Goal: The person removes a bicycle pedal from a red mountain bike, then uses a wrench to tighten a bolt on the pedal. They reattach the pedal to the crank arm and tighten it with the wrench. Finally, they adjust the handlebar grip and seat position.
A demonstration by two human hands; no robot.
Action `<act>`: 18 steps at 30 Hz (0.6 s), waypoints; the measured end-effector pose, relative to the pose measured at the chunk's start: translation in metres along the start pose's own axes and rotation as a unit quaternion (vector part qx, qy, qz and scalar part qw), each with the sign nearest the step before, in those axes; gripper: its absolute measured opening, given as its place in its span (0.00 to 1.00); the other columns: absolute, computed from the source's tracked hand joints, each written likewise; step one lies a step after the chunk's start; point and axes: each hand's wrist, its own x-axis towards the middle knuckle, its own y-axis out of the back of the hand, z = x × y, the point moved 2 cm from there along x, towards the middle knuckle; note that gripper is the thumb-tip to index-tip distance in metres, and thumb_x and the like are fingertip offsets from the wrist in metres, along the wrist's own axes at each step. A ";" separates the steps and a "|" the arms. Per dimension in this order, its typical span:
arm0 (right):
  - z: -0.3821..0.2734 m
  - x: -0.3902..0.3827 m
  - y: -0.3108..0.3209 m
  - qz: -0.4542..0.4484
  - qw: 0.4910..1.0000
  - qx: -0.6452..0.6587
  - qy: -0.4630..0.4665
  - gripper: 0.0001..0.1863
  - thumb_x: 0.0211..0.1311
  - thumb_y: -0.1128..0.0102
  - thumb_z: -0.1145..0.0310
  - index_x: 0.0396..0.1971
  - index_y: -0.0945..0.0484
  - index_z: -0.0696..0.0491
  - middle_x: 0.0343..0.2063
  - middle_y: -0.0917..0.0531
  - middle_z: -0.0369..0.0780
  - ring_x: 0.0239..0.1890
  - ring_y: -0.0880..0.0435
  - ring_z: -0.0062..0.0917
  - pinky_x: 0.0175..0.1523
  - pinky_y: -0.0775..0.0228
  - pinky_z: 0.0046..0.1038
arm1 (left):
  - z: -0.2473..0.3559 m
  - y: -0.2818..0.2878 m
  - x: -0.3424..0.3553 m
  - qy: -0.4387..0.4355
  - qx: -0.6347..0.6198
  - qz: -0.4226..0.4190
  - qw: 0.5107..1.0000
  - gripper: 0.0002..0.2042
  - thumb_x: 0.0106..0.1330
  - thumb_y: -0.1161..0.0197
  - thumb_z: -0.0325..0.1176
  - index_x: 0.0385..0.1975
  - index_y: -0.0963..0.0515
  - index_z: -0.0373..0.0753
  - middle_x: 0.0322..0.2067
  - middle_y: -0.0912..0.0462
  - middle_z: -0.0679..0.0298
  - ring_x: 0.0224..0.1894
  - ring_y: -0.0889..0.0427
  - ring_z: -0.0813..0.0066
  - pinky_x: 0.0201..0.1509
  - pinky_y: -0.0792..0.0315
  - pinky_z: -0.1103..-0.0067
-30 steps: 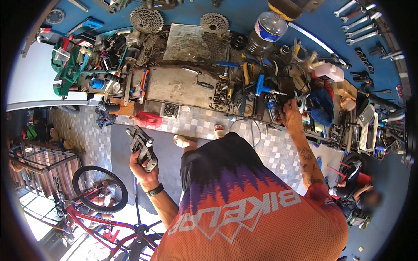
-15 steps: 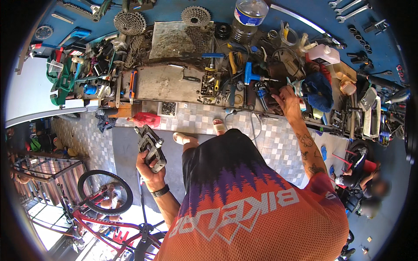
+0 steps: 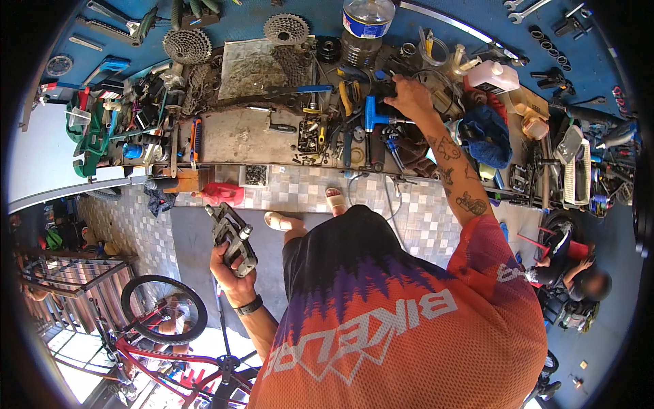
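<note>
Right hand (image 3: 412, 99), upper right of centre, over bench (image 3: 230, 135); cannot tell if grasping. Blue T-handled tool (image 3: 370, 113) just lower left, shaft pointing right. Left hand (image 3: 233, 278), left of centre, grasps pedal-like metal part (image 3: 235, 240), long axis upper left to lower right.

Large pale capitals (image 3: 417, 312) run across my orange shirt (image 3: 409, 361), beside a zigzag outline, and smaller white lettering marks my right sleeve (image 3: 507, 271). I see print on the blue label (image 3: 366, 28) of the clear bottle (image 3: 362, 51), and small pale lettering, too blurred to read, on the red bike frame (image 3: 163, 356).
</note>
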 end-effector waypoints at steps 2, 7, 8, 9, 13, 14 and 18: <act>0.006 0.004 0.000 -0.024 0.999 0.030 0.013 0.32 0.56 0.21 0.54 0.58 0.20 0.53 0.43 0.13 0.46 0.47 0.12 0.44 0.54 0.18 0.44 | -0.001 0.004 -0.002 0.003 -0.003 0.006 1.000 0.17 0.69 0.45 0.28 0.56 0.24 0.31 0.42 0.15 0.53 0.15 0.33 0.83 0.15 0.34 0.89; 0.004 -0.008 0.006 0.057 0.990 0.106 0.069 0.25 0.59 0.25 0.58 0.54 0.19 0.53 0.40 0.14 0.45 0.46 0.12 0.42 0.51 0.19 0.45 | -0.005 0.002 -0.005 -0.003 0.002 0.043 0.999 0.14 0.68 0.43 0.28 0.51 0.21 0.32 0.39 0.13 0.58 0.13 0.33 0.82 0.15 0.34 0.89; 0.001 -0.015 0.007 0.067 0.988 0.107 0.088 0.24 0.60 0.26 0.59 0.53 0.19 0.53 0.41 0.15 0.45 0.45 0.12 0.42 0.50 0.20 0.45 | -0.005 0.000 -0.006 -0.013 0.013 0.061 0.998 0.14 0.68 0.43 0.27 0.51 0.21 0.32 0.39 0.13 0.58 0.13 0.34 0.82 0.15 0.34 0.89; -0.002 -0.022 0.008 0.079 0.985 0.111 0.111 0.22 0.62 0.27 0.60 0.53 0.19 0.53 0.41 0.15 0.44 0.44 0.12 0.41 0.50 0.20 0.45 | -0.005 -0.002 -0.006 -0.016 0.014 0.065 0.998 0.14 0.68 0.43 0.27 0.51 0.21 0.32 0.39 0.13 0.58 0.13 0.34 0.82 0.14 0.34 0.89; -0.011 -0.059 0.011 0.070 0.981 0.050 0.173 0.17 0.67 0.31 0.61 0.52 0.19 0.51 0.47 0.17 0.43 0.46 0.14 0.39 0.53 0.23 0.43 | -0.007 -0.010 -0.006 -0.025 0.002 0.074 0.997 0.14 0.68 0.44 0.27 0.51 0.22 0.32 0.37 0.13 0.58 0.13 0.34 0.82 0.14 0.35 0.89; -0.014 -0.065 0.010 0.052 0.983 0.059 0.167 0.18 0.67 0.31 0.60 0.52 0.19 0.52 0.47 0.17 0.43 0.48 0.14 0.38 0.54 0.24 0.43 | -0.008 -0.011 -0.005 -0.027 0.014 0.088 0.996 0.14 0.68 0.44 0.27 0.51 0.22 0.33 0.37 0.13 0.58 0.13 0.34 0.82 0.14 0.35 0.89; -0.024 -0.074 -0.002 0.073 0.981 0.053 0.173 0.19 0.65 0.29 0.60 0.53 0.19 0.51 0.47 0.16 0.45 0.53 0.17 0.41 0.59 0.26 0.46 | -0.012 -0.014 0.001 -0.012 0.029 0.076 0.997 0.14 0.68 0.44 0.27 0.51 0.21 0.33 0.37 0.13 0.59 0.13 0.34 0.82 0.14 0.35 0.89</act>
